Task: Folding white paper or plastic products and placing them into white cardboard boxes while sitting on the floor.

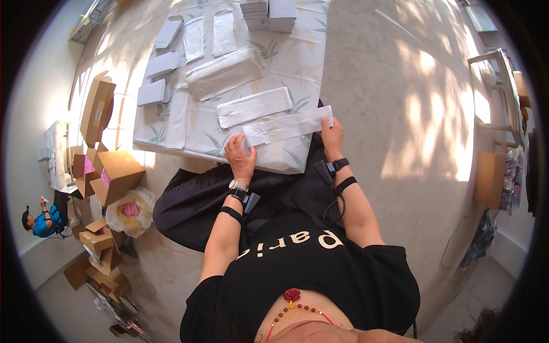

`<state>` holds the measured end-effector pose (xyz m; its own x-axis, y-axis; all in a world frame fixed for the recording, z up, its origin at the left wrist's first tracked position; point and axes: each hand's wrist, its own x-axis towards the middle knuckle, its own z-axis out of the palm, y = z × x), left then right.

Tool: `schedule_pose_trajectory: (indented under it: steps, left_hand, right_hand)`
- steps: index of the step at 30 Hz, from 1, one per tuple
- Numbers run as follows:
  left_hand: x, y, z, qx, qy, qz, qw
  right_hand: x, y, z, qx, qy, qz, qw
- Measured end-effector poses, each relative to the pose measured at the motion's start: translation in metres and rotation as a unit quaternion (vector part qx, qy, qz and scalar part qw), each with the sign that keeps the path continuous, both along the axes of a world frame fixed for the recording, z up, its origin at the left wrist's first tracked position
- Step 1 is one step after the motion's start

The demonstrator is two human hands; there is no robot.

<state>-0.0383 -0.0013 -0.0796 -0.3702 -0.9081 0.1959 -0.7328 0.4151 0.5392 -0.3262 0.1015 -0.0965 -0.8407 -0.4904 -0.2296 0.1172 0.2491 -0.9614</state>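
A long flat white strip [286, 128], of paper or thin film, lies aslant at the table's near right corner. At its right end, my right hand [331, 138] is closed on it, thumb on top; that end reaches past the table edge. My left hand [240, 158] grips its left end between thumb and curled fingers, partly hidden. Just beyond it lies another flat white packet [254, 107]. Farther back is a loose pile of white sleeves [225, 73], with single sleeves [224, 32] behind it.
The table [297, 68] has a leaf-patterned cover. Stacks of white boxes [255, 16] stand at its far side, and small white stacks [151, 92] along its left edge. Open cartons [121, 170] and a clear bag [131, 211] sit on the floor at left. A person in blue [47, 222] is far left.
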Motion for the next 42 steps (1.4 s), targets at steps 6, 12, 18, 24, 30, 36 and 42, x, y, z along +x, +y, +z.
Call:
schedule_pose_trajectory:
  steps: [6, 12, 18, 24, 30, 36, 42]
  left_hand:
    - [0.001, -0.001, 0.0, -0.008, -0.005, -0.01, 1.0]
    - [-0.003, -0.002, 0.01, -0.044, -0.042, -0.053, 0.997]
    - [-0.005, -0.004, 0.013, -0.075, -0.101, -0.151, 0.98]
    - [-0.004, 0.002, 0.01, -0.043, -0.136, -0.174, 0.974]
    - [0.002, 0.004, 0.006, -0.033, -0.147, -0.165, 0.975]
    - [0.009, 0.002, 0.0, -0.019, -0.158, -0.153, 0.975]
    - [0.015, 0.001, -0.003, -0.02, -0.163, -0.15, 0.975]
  right_hand:
    - [-0.001, -0.001, -0.003, 0.026, 0.017, -0.006, 0.999]
    - [-0.003, 0.003, -0.012, 0.079, 0.094, 0.019, 0.992]
    - [0.002, 0.001, -0.01, 0.064, 0.069, 0.014, 0.995]
    - [0.007, -0.001, -0.002, 0.039, 0.054, 0.013, 0.998]
    - [0.011, -0.003, -0.003, 0.02, 0.027, 0.012, 0.999]
    - [0.011, -0.001, -0.016, 0.046, 0.048, 0.025, 0.997]
    - [0.013, 0.001, -0.016, 0.034, 0.025, 0.02, 0.999]
